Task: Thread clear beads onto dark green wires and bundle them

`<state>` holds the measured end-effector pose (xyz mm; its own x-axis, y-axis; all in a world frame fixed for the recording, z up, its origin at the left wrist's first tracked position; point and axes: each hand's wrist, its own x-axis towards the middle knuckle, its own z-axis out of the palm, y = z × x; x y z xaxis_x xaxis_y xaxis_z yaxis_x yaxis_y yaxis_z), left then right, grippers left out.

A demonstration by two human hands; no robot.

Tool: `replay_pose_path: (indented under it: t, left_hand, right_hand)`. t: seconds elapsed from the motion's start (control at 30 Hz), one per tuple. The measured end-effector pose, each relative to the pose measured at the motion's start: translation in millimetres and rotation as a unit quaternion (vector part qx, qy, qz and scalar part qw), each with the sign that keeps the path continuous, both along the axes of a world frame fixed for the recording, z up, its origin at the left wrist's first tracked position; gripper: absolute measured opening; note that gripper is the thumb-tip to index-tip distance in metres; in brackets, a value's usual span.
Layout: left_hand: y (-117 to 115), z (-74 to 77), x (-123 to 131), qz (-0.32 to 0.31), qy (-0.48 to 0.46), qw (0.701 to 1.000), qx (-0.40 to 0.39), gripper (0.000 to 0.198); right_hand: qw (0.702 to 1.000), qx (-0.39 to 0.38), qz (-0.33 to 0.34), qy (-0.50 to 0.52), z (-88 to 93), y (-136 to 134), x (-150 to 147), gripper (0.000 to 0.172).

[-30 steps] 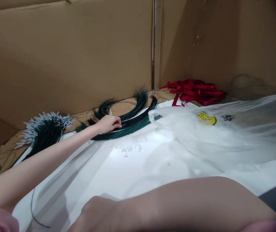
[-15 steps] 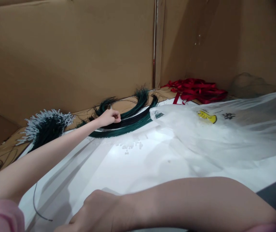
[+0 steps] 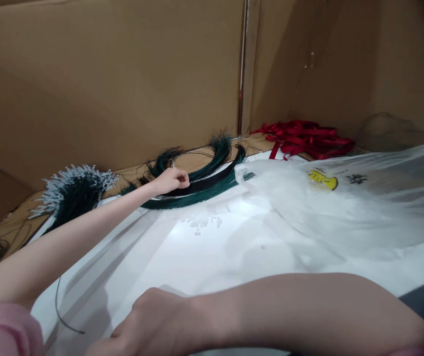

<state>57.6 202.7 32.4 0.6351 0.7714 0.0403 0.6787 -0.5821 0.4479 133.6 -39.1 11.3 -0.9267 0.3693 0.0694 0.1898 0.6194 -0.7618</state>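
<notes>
Dark-green wires (image 3: 204, 196), mid-frame, lie beneath the pinched left hand (image 3: 172, 181), now slightly higher, seemingly mid-selection; whether it or the curled right hand (image 3: 152, 319), lower left, grips anything is unclear.

No legible text, brand or number. Only print spotted: translucent plastic bag (image 3: 301, 217), around 3 o'clock of the view. It carried a yellow printed mark (image 3: 322, 180), dark-edged, with a dark character-like sign (image 3: 356, 179) at its 3 o'clock and fainter dark strokes just off its 12 o'clock. All too small and blurred to read.
</notes>
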Motion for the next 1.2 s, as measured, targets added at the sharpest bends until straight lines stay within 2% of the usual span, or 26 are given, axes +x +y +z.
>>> replay_pose_path:
  t: [0.13,0.27,0.4,0.67,0.87,1.0,1.2]
  left_hand:
    - [-6,-3.6,0,-0.013,0.026,1.0,0.007,0.027]
    - [-6,-5.9,2,-0.013,0.032,0.999,0.01,0.025]
    - [-5,-3.9,4,-0.011,0.02,1.0,-0.002,0.024]
    - [-5,-2.8,2,-0.009,-0.033,0.999,-0.035,0.026]
    - [-25,1.4,4,-0.04,0.008,0.997,-0.065,0.037]
    - [-39,4.7,7,-0.07,0.05,0.996,-0.036,0.031]
    - [-40,2.5,11,-0.082,0.08,0.993,0.013,0.021]
  right_hand:
    - [1.0,0.016,0.019,-0.002,-3.0,0,0,0.021]
    - [0.999,0.028,0.044,-0.004,-7.0,2,-4,0.018]
    - [0.997,0.031,0.064,-0.011,-8.6,4,-7,0.023]
    - [0.996,0.057,0.065,-0.011,-7.1,0,-5,0.025]
    - [0.997,0.072,0.03,-0.022,-12.8,-2,-9,0.024]
    - [0.994,0.104,0.03,-0.025,-10.7,-6,-4,0.015]
    - [0.993,0.097,0.06,-0.032,-5.7,-3,-2,0.019]
